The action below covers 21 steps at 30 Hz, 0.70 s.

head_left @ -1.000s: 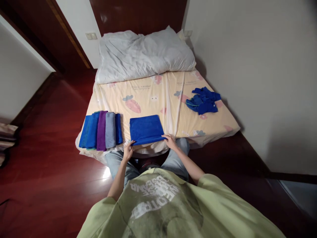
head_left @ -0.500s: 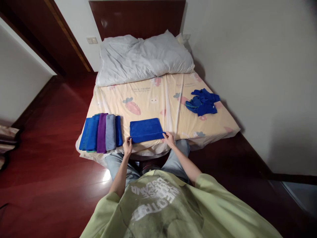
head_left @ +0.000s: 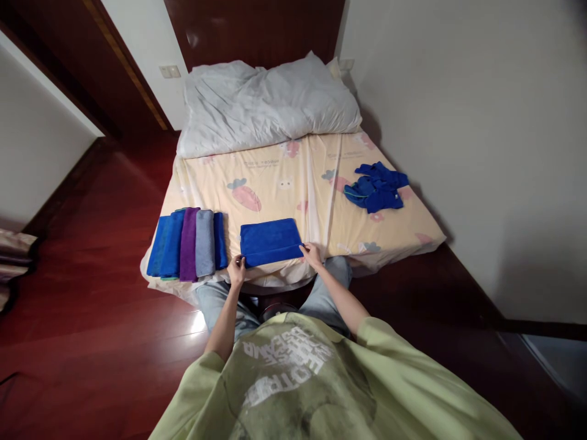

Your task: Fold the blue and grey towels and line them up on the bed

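Note:
A blue towel (head_left: 270,239) lies flat on the bed in front of me, with a folded strip along its near edge. My left hand (head_left: 236,270) pinches its near left corner. At the right end of the strip, my right hand (head_left: 312,255) grips the other corner between thumb and fingers. Left of this towel stands a row of folded towels: blue ones, a purple towel (head_left: 188,244), a grey towel (head_left: 205,243) and a narrow blue towel (head_left: 221,241) closest to my left hand.
Crumpled blue cloths (head_left: 376,188) lie on the right side of the bed (head_left: 284,201), which has a carrot-print sheet. A bunched white quilt (head_left: 270,104) rests against the dark headboard (head_left: 257,30). A wall (head_left: 481,134) stands close on the right.
The folded strip on the blue towel now lies flatter and looks slightly wider. My right hand has shifted a little to the left; my left hand stays at its corner.

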### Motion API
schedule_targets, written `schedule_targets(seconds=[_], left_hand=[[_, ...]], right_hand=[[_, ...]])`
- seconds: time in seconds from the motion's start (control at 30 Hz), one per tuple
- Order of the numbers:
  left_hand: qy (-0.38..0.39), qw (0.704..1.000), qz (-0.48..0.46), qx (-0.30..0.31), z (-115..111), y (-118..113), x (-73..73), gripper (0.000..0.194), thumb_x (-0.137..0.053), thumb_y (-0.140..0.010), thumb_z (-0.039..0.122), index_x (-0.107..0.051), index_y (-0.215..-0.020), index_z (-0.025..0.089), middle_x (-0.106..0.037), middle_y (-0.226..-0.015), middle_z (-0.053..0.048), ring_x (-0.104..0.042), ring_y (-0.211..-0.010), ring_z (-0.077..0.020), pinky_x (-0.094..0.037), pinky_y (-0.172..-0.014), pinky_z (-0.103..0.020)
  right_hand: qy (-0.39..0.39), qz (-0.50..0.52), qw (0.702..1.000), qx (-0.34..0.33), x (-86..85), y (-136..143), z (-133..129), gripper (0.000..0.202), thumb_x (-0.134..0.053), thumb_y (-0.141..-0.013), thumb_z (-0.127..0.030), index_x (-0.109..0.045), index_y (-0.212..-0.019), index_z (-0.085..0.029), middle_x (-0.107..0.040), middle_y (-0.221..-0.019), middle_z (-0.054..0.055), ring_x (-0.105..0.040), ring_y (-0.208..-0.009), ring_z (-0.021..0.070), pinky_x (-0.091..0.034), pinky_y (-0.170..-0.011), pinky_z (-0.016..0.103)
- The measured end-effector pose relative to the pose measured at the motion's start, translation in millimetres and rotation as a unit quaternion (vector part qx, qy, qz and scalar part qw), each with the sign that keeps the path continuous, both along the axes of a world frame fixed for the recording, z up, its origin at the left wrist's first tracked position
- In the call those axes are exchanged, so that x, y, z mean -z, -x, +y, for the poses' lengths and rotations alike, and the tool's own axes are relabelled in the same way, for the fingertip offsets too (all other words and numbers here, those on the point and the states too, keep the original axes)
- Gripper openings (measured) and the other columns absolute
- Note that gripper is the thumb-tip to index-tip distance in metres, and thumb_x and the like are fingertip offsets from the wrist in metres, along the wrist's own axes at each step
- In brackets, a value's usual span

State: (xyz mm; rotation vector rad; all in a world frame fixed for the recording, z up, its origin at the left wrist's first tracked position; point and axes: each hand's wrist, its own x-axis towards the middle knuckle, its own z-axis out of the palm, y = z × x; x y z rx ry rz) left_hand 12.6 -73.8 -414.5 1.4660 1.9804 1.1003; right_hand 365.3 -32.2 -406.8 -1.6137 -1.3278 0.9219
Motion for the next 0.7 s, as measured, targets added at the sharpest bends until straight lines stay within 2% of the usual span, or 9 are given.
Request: schedule_targets(seconds=[0.23,0.5,0.63,0.7], left_hand=[[-0.018,1.000,0.009,0.001,-1.3,-0.2,-1.0,0.031,-0.057,-0.088,0.043,-0.072,-0.102,0.019,-0.076,-0.092,-0.011,-0.071,-0.077,-0.0227,-0.057,-0.079,-0.035],[-0.011,1.000,0.012,0.002,-0.7,0.1,-1.0,0.030,-0.057,-0.089,0.041,-0.071,-0.102,0.018,-0.076,-0.092,-0.011,-0.071,-0.080,-0.0236,-0.057,-0.081,-0.036],[-0.012,1.000,0.016,0.017,-1.5,-0.2,-4.6,0.028,-0.057,-0.090,0.038,-0.070,-0.106,0.018,-0.074,-0.095,-0.011,-0.070,-0.079,-0.0234,-0.057,-0.082,-0.037],[-0.028,0.998,0.047,0.027,-3.1,-0.2,-10.6,0.027,-0.057,-0.091,0.034,-0.069,-0.109,0.019,-0.072,-0.103,-0.013,-0.070,-0.088,-0.0252,-0.056,-0.088,-0.040]], right_hand=[[-0.011,-0.005,1.000,0.011,0.6,0.4,1.4,0.032,-0.066,-0.081,-0.052,-0.068,-0.080,-0.021,-0.077,-0.078,0.010,-0.074,-0.071,0.0245,-0.060,-0.067,0.034],[-0.012,-0.028,1.000,0.005,5.1,-0.7,3.7,0.030,-0.064,-0.081,-0.050,-0.068,-0.082,-0.020,-0.077,-0.081,0.009,-0.074,-0.075,0.0250,-0.060,-0.072,0.036],[-0.006,-0.057,0.998,-0.003,1.1,0.0,-0.1,0.025,-0.062,-0.085,-0.042,-0.070,-0.092,-0.019,-0.077,-0.082,0.010,-0.073,-0.075,0.0253,-0.060,-0.073,0.037],[-0.043,-0.101,0.994,-0.010,-5.3,0.3,-5.5,0.027,-0.061,-0.086,-0.035,-0.070,-0.105,-0.019,-0.077,-0.092,0.011,-0.073,-0.085,0.0261,-0.060,-0.082,0.040]])
